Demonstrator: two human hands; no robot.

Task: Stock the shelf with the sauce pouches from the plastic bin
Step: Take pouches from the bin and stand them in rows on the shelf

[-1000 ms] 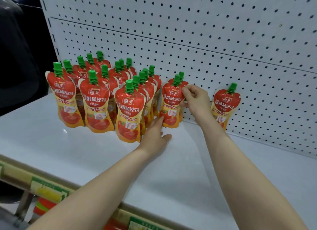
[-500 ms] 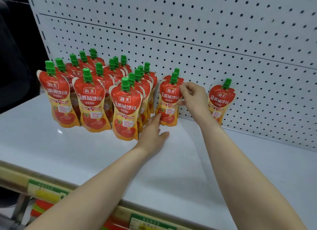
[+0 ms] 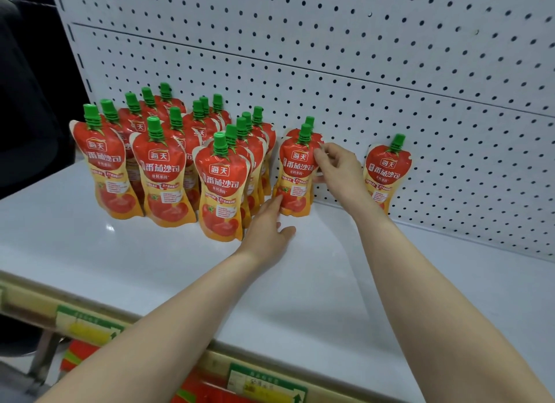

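Several red and yellow sauce pouches with green caps (image 3: pixel 168 168) stand in rows on the white shelf (image 3: pixel 330 282), at its back left. One pouch (image 3: pixel 295 171) stands upright in front of another near the pegboard. My right hand (image 3: pixel 338 168) pinches that front pouch at its upper right edge. My left hand (image 3: pixel 268 231) rests on the shelf with fingertips touching the pouch's lower left corner. A single pouch (image 3: pixel 387 170) leans against the pegboard to the right. The plastic bin is out of view.
A white pegboard back wall (image 3: pixel 390 72) rises behind the shelf. Yellow and green price tags (image 3: pixel 90 327) line the shelf's front rail. Bare white shelf surface stretches in front of and to the right of the pouches.
Both hands stay on the same front pouch; it stands slightly straighter now. The pouch rows have not moved.
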